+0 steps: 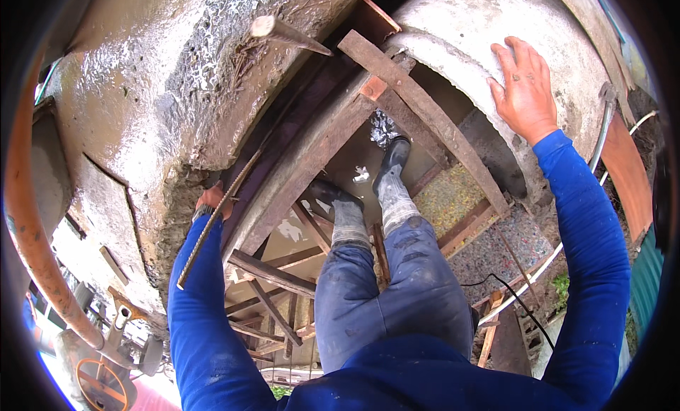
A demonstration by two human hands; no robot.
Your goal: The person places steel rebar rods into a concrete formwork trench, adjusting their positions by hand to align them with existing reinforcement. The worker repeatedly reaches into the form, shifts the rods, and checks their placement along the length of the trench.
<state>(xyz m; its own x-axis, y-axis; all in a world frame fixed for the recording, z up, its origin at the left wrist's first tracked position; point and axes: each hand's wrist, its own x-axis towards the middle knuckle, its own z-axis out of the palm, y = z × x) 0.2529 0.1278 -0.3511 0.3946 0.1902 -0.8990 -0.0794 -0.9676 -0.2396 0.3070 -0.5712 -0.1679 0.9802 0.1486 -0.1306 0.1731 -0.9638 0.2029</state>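
Note:
My right hand rests with its fingers apart on a pale, rounded concrete surface, holding nothing. At the broken edge of a wet, muddy concrete slab is my left hand. Its fingers are mostly hidden beside that edge, so its grip does not show. A ribbed steel rod slants across in front of the left hand and forearm. Between my arms, a thick wooden beam runs diagonally, and a long plank crosses its upper end.
My rubber boots stand in muddy water among wooden struts. A wooden stake sticks out by the slab. Speckled boards lie right of my legs. An orange pipe curves along the left; a black cable loops at lower right.

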